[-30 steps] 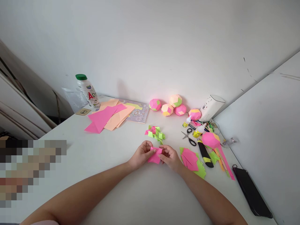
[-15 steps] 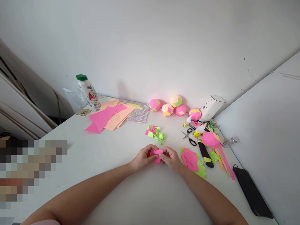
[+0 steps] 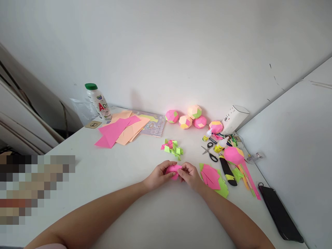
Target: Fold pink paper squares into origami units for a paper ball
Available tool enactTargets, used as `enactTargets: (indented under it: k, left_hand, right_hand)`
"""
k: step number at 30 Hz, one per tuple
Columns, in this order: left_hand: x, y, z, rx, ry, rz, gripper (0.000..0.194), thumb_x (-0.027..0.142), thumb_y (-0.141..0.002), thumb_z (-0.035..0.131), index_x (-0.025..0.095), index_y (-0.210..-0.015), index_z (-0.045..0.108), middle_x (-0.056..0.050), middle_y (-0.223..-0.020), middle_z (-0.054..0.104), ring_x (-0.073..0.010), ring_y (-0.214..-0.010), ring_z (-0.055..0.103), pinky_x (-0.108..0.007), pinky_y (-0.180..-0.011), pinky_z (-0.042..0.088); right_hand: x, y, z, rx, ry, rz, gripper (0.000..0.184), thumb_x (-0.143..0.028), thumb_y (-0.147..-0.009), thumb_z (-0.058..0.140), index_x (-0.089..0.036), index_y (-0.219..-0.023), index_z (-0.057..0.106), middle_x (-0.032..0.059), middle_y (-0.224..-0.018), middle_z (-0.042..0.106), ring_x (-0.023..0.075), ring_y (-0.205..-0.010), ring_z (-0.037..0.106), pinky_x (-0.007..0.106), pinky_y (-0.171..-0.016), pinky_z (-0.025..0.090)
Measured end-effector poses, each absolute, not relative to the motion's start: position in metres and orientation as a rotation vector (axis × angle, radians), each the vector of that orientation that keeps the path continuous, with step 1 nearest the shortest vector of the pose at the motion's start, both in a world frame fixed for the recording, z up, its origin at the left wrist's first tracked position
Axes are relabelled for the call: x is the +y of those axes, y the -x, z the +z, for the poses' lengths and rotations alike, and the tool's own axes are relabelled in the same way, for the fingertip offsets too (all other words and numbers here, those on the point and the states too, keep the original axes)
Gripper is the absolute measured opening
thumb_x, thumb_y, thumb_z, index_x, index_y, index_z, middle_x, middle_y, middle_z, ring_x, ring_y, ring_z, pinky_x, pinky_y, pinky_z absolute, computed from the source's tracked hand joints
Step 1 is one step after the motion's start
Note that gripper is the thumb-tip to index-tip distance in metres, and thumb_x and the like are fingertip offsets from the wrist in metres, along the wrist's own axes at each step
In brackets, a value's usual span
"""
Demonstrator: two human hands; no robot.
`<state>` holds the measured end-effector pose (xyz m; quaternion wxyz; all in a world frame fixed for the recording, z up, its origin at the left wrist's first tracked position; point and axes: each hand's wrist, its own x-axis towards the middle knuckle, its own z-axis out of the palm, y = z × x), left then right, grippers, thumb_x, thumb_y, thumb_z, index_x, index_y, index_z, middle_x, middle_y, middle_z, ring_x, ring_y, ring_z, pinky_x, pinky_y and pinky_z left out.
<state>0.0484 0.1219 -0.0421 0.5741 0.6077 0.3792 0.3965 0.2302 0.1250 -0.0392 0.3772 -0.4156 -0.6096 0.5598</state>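
Observation:
Between my two hands is a small pink paper piece (image 3: 173, 168), its upper edge bent and its lower part partly hidden by my thumbs. My left hand (image 3: 161, 175) pinches its left side, thumb in front and fingers behind. On the right side, my right hand (image 3: 190, 174) grips it with thumb and fingertips. Just beyond my hands lies a group of folded green and pink paper pieces (image 3: 173, 148). Right of my right hand, flat pink paper cutouts (image 3: 210, 176) rest on green paper cutouts (image 3: 223, 191).
Scissors (image 3: 209, 152), glue bottles (image 3: 220, 145) and a black-and-yellow cutter (image 3: 228, 171) lie to the right, with a black phone (image 3: 280, 212) nearer the edge. Paper balls (image 3: 185, 121) line the wall. Pink sheets (image 3: 115, 131) and a white bottle (image 3: 98, 102) stand back left.
The pink paper has tilted and bent slightly between my fingers, its visible face now narrower. My hands stay in nearly the same place.

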Motion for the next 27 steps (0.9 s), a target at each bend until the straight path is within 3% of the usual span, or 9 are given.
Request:
enactTargets:
  k: [18,24,27]
  left_hand:
    - [0.121,-0.048,-0.033,0.963,-1.593,0.89,0.03,0.041,-0.082,0.049,0.02,-0.094,0.066,-0.002,-0.072,0.05,-0.0132,-0.065,0.046,-0.025,-0.06,0.039]
    - [0.121,-0.048,-0.035,0.967,-1.621,0.887,0.033,0.044,-0.082,0.046,0.018,-0.082,0.067,-0.001,-0.068,0.05,-0.0119,-0.06,0.044,-0.024,-0.056,0.037]
    - [0.121,-0.047,-0.036,0.965,-1.603,0.886,0.034,0.045,-0.082,0.047,0.017,-0.078,0.066,0.0,-0.066,0.049,-0.0111,-0.058,0.042,-0.023,-0.053,0.036]
  right_hand:
    - [0.124,-0.228,-0.036,-1.513,1.065,1.377,0.021,-0.036,-0.077,0.06,-0.018,-0.075,0.05,-0.0042,-0.055,0.053,0.0091,-0.047,0.051,0.022,-0.047,0.043]
    - [0.126,-0.228,-0.039,-1.451,1.055,1.394,0.029,-0.036,-0.074,0.062,-0.02,-0.095,0.052,-0.0042,-0.062,0.055,0.0091,-0.047,0.051,0.022,-0.045,0.043]
    - [0.126,-0.228,-0.04,-1.482,1.055,1.388,0.025,-0.037,-0.073,0.063,-0.017,-0.088,0.058,-0.004,-0.057,0.054,0.0092,-0.046,0.051,0.022,-0.045,0.043]
